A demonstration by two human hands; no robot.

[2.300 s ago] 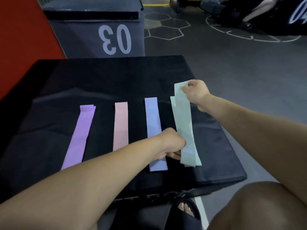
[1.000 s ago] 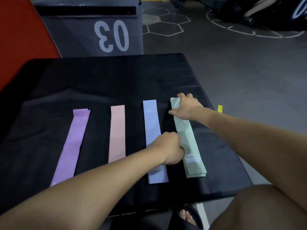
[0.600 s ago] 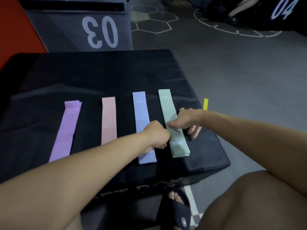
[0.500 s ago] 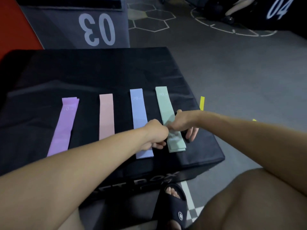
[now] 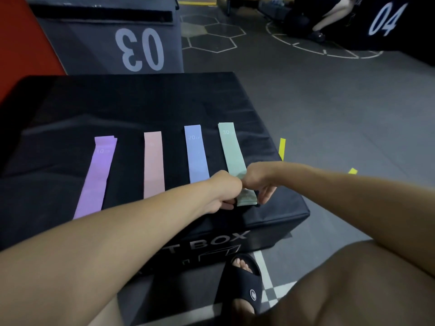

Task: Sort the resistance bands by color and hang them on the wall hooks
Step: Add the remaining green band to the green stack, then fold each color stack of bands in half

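Green band [image 5: 231,151], pale mint, flat strip marked "30": lies under both hands, far end stretching away from them. Left hand [image 5: 224,188] and right hand [image 5: 255,178] meet knuckle to knuckle, fingers curled onto its near end. Blue band [image 5: 196,154], pink band [image 5: 154,163], purple band [image 5: 96,175]: flat, leftward of hands.

A gym: numbered plyo boxes [image 5: 131,43] (03, 04), marked rubber floor [image 5: 329,102].

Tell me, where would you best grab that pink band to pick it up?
Probably the pink band is best pinched at its far end, coming from above. It lies flat on the black box, that end is bare with dark gaps either side, while the left forearm crosses its near end.
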